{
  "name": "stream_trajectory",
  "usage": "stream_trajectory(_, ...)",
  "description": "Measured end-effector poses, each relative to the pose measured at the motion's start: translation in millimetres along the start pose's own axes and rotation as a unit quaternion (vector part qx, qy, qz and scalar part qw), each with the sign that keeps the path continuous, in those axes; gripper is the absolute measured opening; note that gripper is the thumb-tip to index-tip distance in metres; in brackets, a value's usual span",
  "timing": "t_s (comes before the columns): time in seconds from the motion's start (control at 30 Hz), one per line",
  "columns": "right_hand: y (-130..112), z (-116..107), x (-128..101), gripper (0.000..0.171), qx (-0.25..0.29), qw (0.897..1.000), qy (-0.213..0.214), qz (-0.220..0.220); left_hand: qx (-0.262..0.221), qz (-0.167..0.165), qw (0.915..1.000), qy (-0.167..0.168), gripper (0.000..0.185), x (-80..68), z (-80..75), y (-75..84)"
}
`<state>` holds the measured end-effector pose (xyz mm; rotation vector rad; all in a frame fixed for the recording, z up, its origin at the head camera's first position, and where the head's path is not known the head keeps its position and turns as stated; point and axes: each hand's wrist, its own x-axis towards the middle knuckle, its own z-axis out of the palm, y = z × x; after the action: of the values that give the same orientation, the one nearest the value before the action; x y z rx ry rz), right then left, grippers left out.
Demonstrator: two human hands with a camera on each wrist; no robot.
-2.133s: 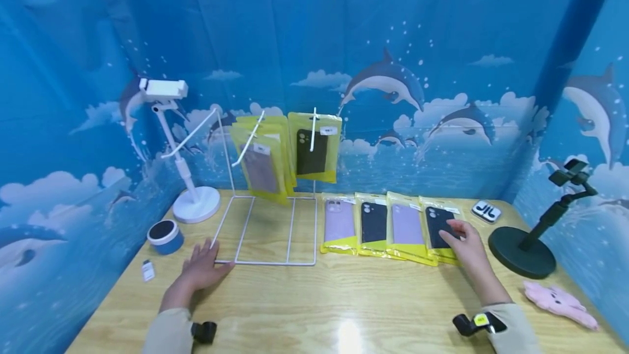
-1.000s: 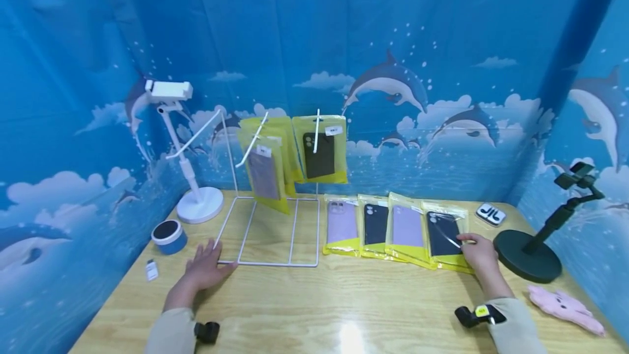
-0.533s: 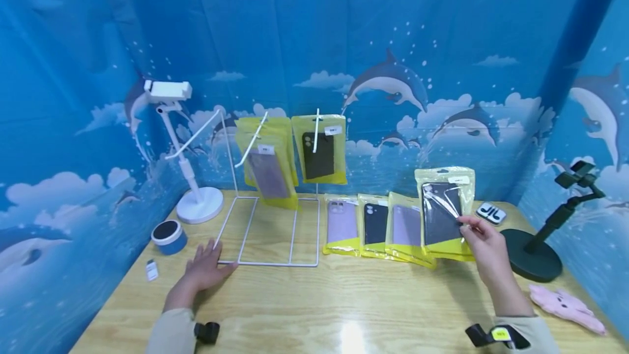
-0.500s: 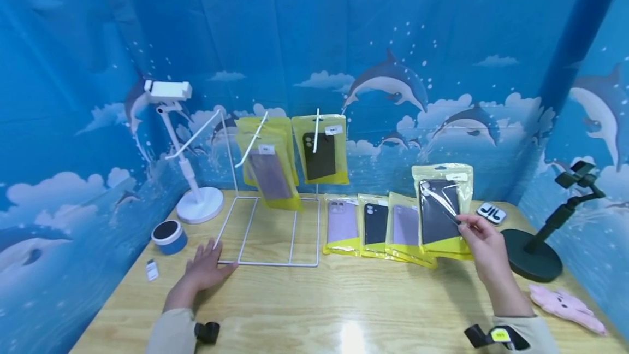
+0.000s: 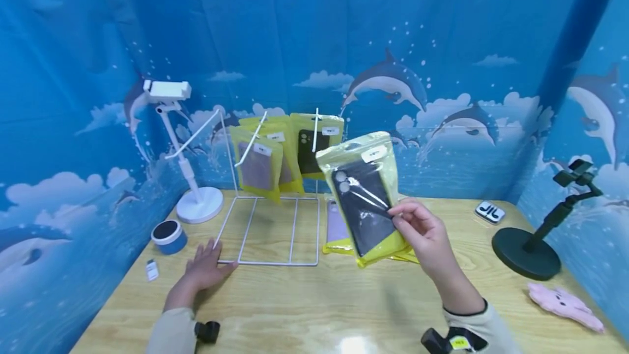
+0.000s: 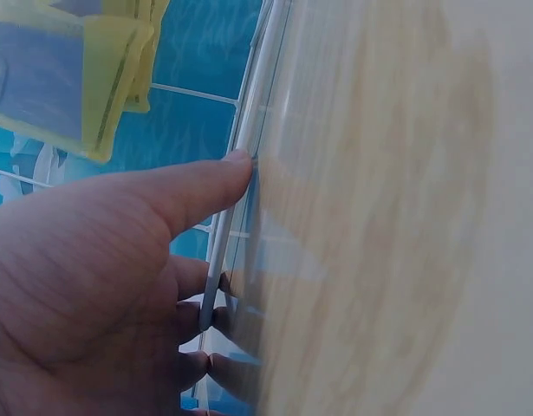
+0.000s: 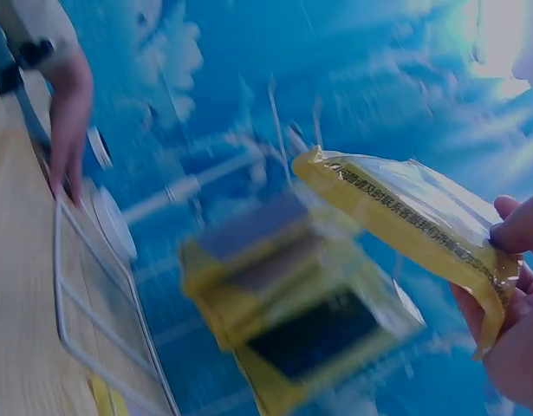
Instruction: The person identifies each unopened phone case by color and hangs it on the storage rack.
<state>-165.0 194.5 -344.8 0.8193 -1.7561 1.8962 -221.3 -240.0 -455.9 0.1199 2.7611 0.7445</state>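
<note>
My right hand [image 5: 425,236] pinches the right edge of a yellow-edged clear pouch with a black phone case [image 5: 363,201], tilted above the table. In the right wrist view this pouch [image 7: 396,208] shows its printed yellow edge. My left hand [image 5: 203,269] rests on the table at the front left corner of a white wire display rack [image 5: 267,263], thumb and fingers touching the wire. Pouched purple phone cases [image 5: 255,165] hang from the rack's middle hook, a pouched black one [image 5: 314,152] from the right hook. More pouches [image 5: 336,223] lie behind the held one, mostly hidden.
On the left stand a white phone stand [image 5: 196,204], a blue-and-white jar [image 5: 168,236] and a small white item [image 5: 152,270]. To the right are boxed earphones [image 5: 490,212], a black stand [image 5: 526,253] and a pink plush toy [image 5: 565,306]. The rack's left hook [image 5: 193,134] is bare.
My right hand has taken the black phone case pouch from the row's right end, lifted it and carried it left towards the rack. The hanging pouches have swung. My left hand stays put.
</note>
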Motion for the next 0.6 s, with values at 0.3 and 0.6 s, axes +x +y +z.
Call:
stream_trajectory(0.3, 4, 36, 14, 0.023, -0.021, 0.997, -0.069, 0.0, -0.002, -0.006, 1.0, -0.005, 0.087, 2.0, 1.5, -3.2)
stream_trajectory(0.6, 24, 39, 31, 0.014, -0.05, 0.99, -0.017, 0.129, 0.0, -0.006, 1.0, -0.005, 0.087, 4.4, 1.0, -4.1)
